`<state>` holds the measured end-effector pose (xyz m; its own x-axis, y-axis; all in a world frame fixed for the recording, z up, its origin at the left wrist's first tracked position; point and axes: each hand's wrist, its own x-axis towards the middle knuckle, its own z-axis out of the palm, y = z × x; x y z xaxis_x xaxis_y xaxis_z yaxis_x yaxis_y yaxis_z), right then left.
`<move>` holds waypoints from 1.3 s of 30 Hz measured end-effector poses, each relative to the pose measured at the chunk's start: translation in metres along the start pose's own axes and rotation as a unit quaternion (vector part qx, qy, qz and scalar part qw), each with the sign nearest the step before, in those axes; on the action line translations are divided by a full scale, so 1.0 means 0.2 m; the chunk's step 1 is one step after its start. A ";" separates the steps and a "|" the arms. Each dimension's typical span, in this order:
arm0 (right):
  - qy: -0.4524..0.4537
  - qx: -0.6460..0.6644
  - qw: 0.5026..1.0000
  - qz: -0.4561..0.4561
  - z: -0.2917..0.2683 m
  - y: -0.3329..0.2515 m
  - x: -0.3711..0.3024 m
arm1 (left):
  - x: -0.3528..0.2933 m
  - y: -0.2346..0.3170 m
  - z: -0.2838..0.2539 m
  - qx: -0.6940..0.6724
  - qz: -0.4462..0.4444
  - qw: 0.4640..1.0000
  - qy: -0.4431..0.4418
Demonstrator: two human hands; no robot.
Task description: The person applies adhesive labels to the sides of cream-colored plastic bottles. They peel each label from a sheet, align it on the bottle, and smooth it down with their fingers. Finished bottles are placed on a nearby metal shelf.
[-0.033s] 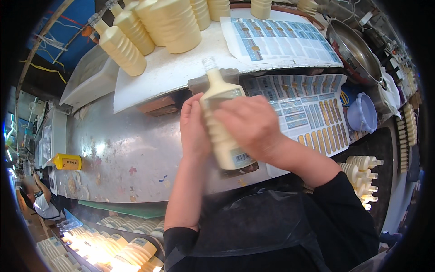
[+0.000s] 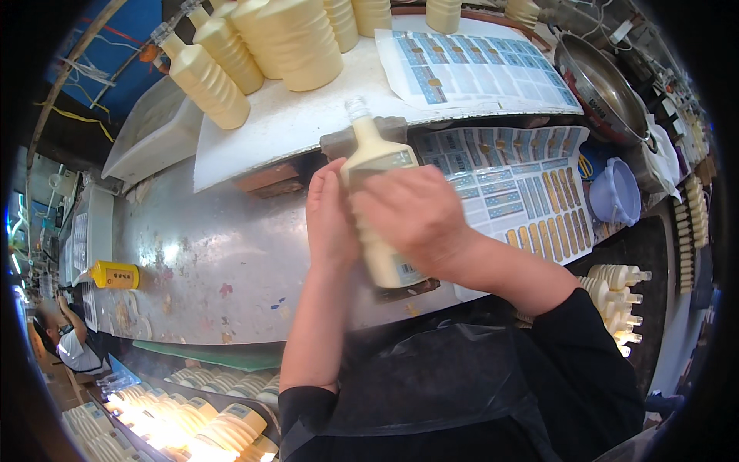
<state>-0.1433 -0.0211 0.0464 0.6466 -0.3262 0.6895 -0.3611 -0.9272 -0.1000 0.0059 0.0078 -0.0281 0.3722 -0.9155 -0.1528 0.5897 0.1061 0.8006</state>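
Observation:
A cream-coloured plastic bottle point(image 2: 387, 260) with ribbed sides and a clear screw neck lies tilted on a dark block in front of me, its neck pointing away. On its front sits a label point(image 2: 399, 160) near the shoulder, and a barcode patch shows near its base. Along the left side of the bottle my left hand point(image 2: 332, 212) is closed, steadying it, thumb and fingertips near the shoulder. My right hand point(image 2: 419, 212) presses across the bottle's front over the label. Motion smears its fingers, and whatever lies beneath them is hidden.
Label sheets point(image 2: 531, 208) lie to the right, and another label sheet point(image 2: 477, 65) rests on the white board. Several filled bottles point(image 2: 212, 88) stand at the back left. A metal pan point(image 2: 604, 85), purple bucket point(image 2: 616, 192) and yellow bottle point(image 2: 115, 275) are around. A person point(image 2: 73, 339) works far left.
My right hand has shifted slightly left across the front of the bottle. My left hand and the bottle have barely moved.

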 end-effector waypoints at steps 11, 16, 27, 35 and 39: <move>-0.089 -0.074 0.992 -0.040 0.13 -0.08 0.16 | -0.03 0.09 0.02 -0.088 -0.093 0.992 -0.006; 0.016 0.043 0.980 0.194 -0.04 0.13 0.04 | 0.04 0.01 -0.02 0.112 0.008 0.993 0.018; 0.118 0.224 0.902 0.351 -0.08 0.14 -0.18 | -0.02 0.31 0.13 0.096 0.002 0.994 -0.043; 0.076 0.052 0.991 -0.096 -0.20 -0.25 -0.23 | -0.23 0.43 0.17 0.217 0.041 0.974 -0.037; 0.004 0.066 0.990 -0.129 -0.30 -0.33 -0.23 | -0.38 0.44 0.21 0.246 0.101 0.964 -0.011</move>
<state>-0.1897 0.0665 0.0635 0.7000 -0.0753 0.7101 -0.0947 -0.9954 -0.0123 -0.0006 0.0700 0.0784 0.4263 -0.9035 0.0433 0.0925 0.0912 0.9915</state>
